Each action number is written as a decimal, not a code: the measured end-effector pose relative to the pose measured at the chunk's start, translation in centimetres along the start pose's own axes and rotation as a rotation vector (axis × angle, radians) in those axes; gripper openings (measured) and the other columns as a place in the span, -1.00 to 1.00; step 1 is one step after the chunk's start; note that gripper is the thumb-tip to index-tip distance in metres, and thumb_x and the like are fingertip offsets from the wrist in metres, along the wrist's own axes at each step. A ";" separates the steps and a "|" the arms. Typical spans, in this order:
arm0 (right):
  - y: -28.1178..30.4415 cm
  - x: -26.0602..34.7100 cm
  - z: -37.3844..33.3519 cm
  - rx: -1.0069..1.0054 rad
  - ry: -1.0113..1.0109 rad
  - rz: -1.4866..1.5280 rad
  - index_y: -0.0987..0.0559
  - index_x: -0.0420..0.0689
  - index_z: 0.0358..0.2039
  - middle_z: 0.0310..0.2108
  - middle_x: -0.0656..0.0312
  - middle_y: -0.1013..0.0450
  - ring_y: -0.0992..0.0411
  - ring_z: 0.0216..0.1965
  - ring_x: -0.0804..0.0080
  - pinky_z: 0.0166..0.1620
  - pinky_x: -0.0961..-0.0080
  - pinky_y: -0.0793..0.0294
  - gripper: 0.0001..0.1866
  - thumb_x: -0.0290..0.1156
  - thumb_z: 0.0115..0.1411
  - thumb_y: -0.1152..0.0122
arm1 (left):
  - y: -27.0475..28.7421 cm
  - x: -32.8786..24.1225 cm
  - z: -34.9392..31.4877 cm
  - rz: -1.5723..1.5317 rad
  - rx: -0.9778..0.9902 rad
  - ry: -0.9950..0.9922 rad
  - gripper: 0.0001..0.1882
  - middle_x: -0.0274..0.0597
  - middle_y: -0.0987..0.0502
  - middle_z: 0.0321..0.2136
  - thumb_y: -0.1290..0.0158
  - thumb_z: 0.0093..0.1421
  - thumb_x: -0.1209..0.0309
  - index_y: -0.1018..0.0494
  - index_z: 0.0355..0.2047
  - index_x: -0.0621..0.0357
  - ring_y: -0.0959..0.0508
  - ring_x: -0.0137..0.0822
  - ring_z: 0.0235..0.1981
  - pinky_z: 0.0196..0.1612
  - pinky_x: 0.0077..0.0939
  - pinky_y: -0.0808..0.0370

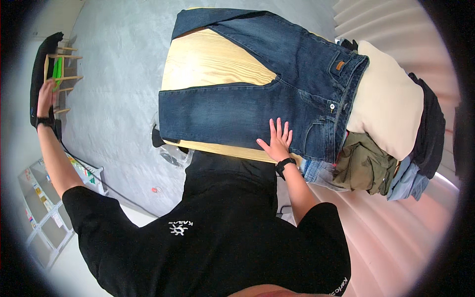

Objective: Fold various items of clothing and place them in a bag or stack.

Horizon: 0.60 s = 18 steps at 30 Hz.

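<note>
"Two hands show; where is the left (46, 96)?"

"Far left, beside one long black item (39, 69) and several wooden bars (69, 78). Its fingers are bent; whether they grip, I cannot tell. One black band (45, 121) circles that wrist."

"Next?"

"One table (213, 57), with one pair of jeans (213, 109) spread on top. Both legs point left and the waist right, so the long axis runs left to right. The near leg lies straight; the far one slants toward the far edge."

"And the right hand (278, 143)?"

"Open, fingers spread, palm down on the near thigh."

"Beyond it?"

"One button (332, 106), one brown patch (340, 65); then one heap: a cream bundle (388, 99), with olive (366, 161) and black (429, 133) clothes around it."
</note>
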State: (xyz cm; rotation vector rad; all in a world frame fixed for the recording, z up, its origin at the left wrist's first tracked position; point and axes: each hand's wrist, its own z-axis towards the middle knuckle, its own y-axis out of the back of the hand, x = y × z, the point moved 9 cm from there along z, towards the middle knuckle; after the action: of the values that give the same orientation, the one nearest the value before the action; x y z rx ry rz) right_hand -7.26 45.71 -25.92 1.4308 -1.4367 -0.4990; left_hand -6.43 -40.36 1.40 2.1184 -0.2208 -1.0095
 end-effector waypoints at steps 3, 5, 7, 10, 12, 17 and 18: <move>0.1 0.0 -0.1 -0.009 0.001 0.004 0.09 0.06 0.28 0.32 0.12 0.29 0.44 0.31 -0.03 0.24 -0.03 0.49 -0.08 0.15 0.04 -0.07 | -5.1 -8.8 -1.0 0.106 -0.028 -0.089 -0.52 -0.39 -0.46 -0.22 0.12 0.20 0.00 -0.31 0.02 -0.02 -0.41 -0.49 -0.25 -0.25 -0.58 -0.31; 0.2 -0.1 0.0 -0.021 -0.009 -0.027 0.09 0.05 0.28 0.32 0.12 0.29 0.44 0.32 -0.03 0.24 -0.03 0.49 -0.09 0.14 0.04 -0.07 | -9.3 -12.4 -1.8 0.167 0.050 -0.104 -0.54 -0.41 -0.47 -0.21 0.12 0.20 0.02 -0.32 0.03 -0.06 -0.41 -0.49 -0.23 -0.24 -0.56 -0.30; 0.2 0.0 0.0 -0.022 0.008 0.020 0.09 0.06 0.28 0.32 0.12 0.29 0.43 0.32 -0.03 0.24 -0.03 0.49 -0.08 0.14 0.04 -0.08 | -13.2 -14.4 -1.6 0.201 0.055 -0.230 -0.59 -0.41 -0.48 -0.26 0.13 0.20 0.06 -0.37 -0.03 -0.03 -0.42 -0.48 -0.27 -0.29 -0.54 -0.32; 0.3 0.0 0.0 -0.036 0.010 0.024 0.08 0.07 0.28 0.32 0.12 0.28 0.42 0.32 -0.03 0.24 -0.02 0.49 -0.09 0.14 0.03 -0.08 | -20.9 -11.1 -1.1 0.097 0.172 -0.355 -0.65 -0.39 -0.50 -0.32 0.16 0.22 0.15 -0.41 -0.09 0.04 -0.44 -0.49 -0.34 -0.33 -0.58 -0.34; 0.4 -0.1 -0.1 -0.045 0.000 0.028 0.08 0.07 0.28 0.32 0.12 0.28 0.42 0.32 -0.03 0.24 -0.02 0.49 -0.09 0.14 0.03 -0.09 | -27.1 -4.1 -2.4 0.187 0.243 -0.304 -0.69 -0.26 -0.52 -0.33 0.15 0.20 0.24 -0.44 -0.17 0.14 -0.47 -0.39 -0.34 -0.29 -0.50 -0.40; 0.3 -0.4 -0.1 -0.010 -0.003 0.054 0.07 0.08 0.28 0.33 0.13 0.29 0.42 0.32 -0.01 0.24 -0.01 0.50 -0.09 0.13 0.03 -0.09 | -43.2 20.4 -20.6 0.818 1.009 -0.264 -0.70 -0.08 -0.53 -0.30 0.16 0.16 0.22 -0.47 -0.29 0.12 -0.50 -0.12 -0.25 -0.18 -0.22 -0.40; 0.5 -0.5 -0.1 -0.020 -0.003 0.022 0.07 0.08 0.28 0.33 0.13 0.29 0.42 0.32 -0.01 0.24 -0.01 0.51 -0.09 0.13 0.03 -0.09 | -44.7 23.9 -25.8 0.792 1.254 -0.383 -0.71 -0.08 -0.54 -0.35 0.16 0.15 0.23 -0.47 -0.33 0.13 -0.50 -0.13 -0.29 -0.22 -0.22 -0.40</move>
State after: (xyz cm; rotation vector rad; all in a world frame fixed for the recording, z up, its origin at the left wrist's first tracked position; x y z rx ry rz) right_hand -7.50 46.33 -25.68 1.3970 -1.4448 -0.5008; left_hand 21.25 -5.45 -34.03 2.3534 -2.1396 -0.7990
